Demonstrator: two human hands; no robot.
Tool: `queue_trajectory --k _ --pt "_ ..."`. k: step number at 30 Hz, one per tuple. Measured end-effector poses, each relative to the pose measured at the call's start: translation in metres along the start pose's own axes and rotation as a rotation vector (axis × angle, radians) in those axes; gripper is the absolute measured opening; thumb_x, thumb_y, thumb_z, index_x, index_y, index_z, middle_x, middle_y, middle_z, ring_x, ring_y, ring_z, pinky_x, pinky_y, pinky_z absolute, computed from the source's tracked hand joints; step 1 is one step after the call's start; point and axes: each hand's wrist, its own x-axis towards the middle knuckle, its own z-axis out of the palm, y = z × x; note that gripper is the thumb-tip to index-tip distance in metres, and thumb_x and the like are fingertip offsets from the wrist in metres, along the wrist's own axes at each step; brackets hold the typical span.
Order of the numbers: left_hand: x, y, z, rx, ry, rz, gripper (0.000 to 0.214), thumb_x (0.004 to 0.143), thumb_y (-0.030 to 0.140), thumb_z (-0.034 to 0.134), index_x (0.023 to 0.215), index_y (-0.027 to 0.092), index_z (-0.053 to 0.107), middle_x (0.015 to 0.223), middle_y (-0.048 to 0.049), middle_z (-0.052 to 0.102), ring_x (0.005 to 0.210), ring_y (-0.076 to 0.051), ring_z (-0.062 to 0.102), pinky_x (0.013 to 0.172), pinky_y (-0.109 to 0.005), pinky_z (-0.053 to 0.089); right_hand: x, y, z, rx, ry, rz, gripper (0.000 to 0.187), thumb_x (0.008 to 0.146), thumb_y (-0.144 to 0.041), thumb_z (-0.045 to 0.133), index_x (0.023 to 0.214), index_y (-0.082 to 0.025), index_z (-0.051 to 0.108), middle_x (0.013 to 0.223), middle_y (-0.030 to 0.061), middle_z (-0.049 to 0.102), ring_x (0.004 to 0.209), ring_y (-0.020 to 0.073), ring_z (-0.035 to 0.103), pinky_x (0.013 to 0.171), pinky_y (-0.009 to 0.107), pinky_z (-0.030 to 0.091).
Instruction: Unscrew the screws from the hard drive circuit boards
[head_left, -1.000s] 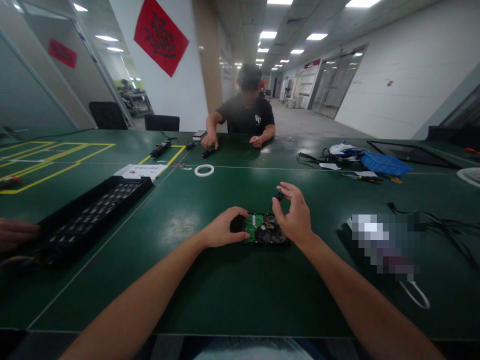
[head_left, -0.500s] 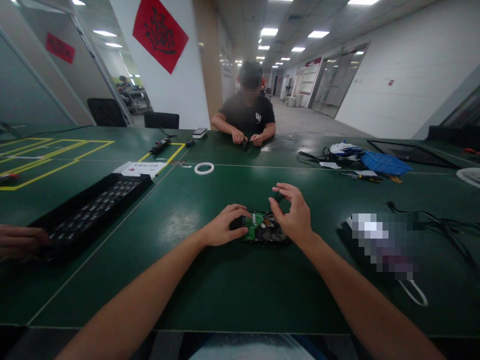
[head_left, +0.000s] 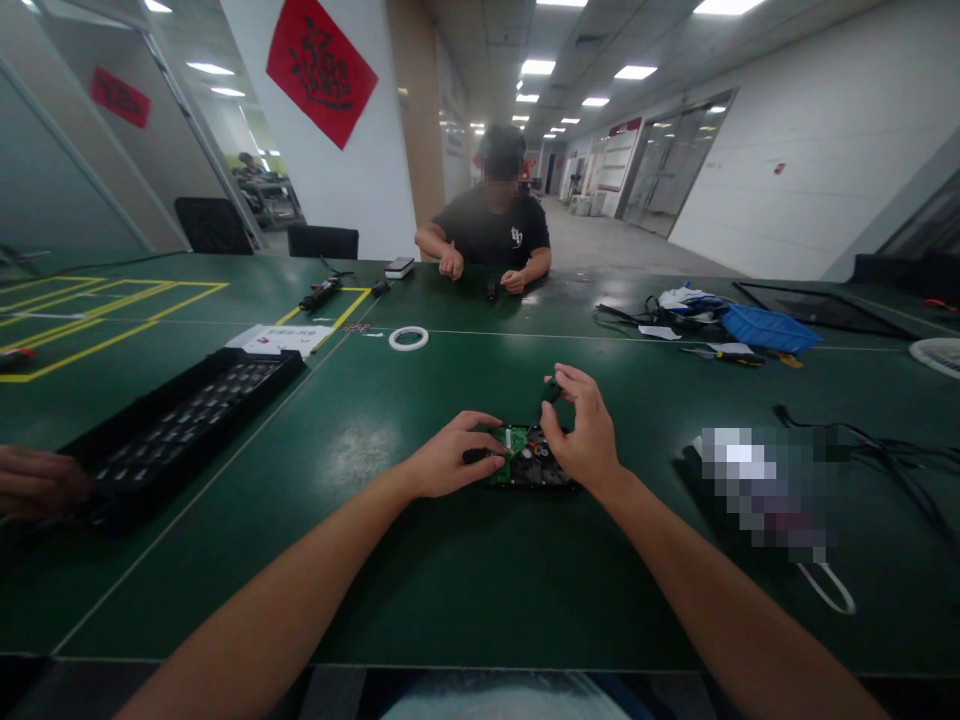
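head | black hard drive with green circuit board (head_left: 529, 458) laid flat on green table (head_left: 450, 580) | left hand (head_left: 448, 462) spread on its left end | right hand (head_left: 583, 436) pinched on small dark tool handle (head_left: 553, 390) (tip hidden) above it | judged: screw being worked; next calls for steadied drive, upright tool

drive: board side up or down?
Board side up. The drive lies flat on the table, green board facing up, left hand gripping its left end, right hand holding a small dark tool above it.

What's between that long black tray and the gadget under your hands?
In the head view, only bare green table and the left hand, which holds the hard drive.
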Motion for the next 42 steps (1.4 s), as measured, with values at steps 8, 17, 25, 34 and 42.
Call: queue_trajectory --k 8,17,25,34,42 --pt "0.0011 -0.0049 0.0011 0.022 0.045 -0.009 0.022 0.097 0.039 0.062 0.111 0.029 0.076 0.137 -0.0079 0.058 0.132 -0.028 0.051 0.113 -0.049 0.042 0.0002 -0.0041 -0.0026 -0.071 0.012 -0.017 0.045 0.093 -0.023 0.064 0.135 -0.028 0.051 0.117 0.0099 0.062 0.103 0.0253 0.065 0.088 0.048 0.060" --pt "0.0012 -0.0076 0.0027 0.080 0.096 -0.022 0.022 0.099 0.038 0.059 0.109 0.029 0.076 0.134 -0.0065 0.060 0.127 -0.026 0.055 0.110 -0.046 0.045 0.0010 -0.0001 -0.0028 0.024 0.057 0.013 0.040 0.091 -0.025 0.068 0.127 -0.026 0.050 0.130 0.0128 0.060 0.121 0.0282 0.062 0.091 0.050 0.060" --pt "0.0023 -0.0048 0.0033 0.067 0.082 -0.031 0.020 0.099 0.037 0.060 0.108 0.028 0.076 0.132 -0.0067 0.062 0.126 -0.026 0.056 0.108 -0.046 0.046 -0.0010 -0.0017 -0.0011 0.031 0.075 0.023 0.039 0.092 -0.021 0.064 0.127 -0.025 0.047 0.132 0.0129 0.062 0.114 0.0258 0.068 0.091 0.048 0.060" --pt "-0.0003 -0.0029 0.0077 0.041 0.081 -0.033 0.020 0.100 0.030 0.056 0.116 0.026 0.069 0.132 -0.0079 0.060 0.126 -0.025 0.055 0.109 -0.045 0.046 0.0038 -0.0019 -0.0049 -0.100 0.094 -0.036 0.037 0.091 -0.021 0.066 0.126 -0.025 0.054 0.112 0.0100 0.063 0.109 0.0271 0.063 0.093 0.051 0.056" --pt "0.0001 -0.0051 0.0091 0.009 0.083 0.011 0.020 0.098 0.026 0.060 0.116 0.024 0.066 0.130 -0.0083 0.060 0.122 -0.023 0.058 0.107 -0.043 0.048 0.0022 -0.0001 -0.0057 -0.048 0.068 -0.018 0.036 0.092 -0.019 0.065 0.125 -0.025 0.051 0.133 0.0128 0.063 0.126 0.0267 0.061 0.104 0.051 0.052"
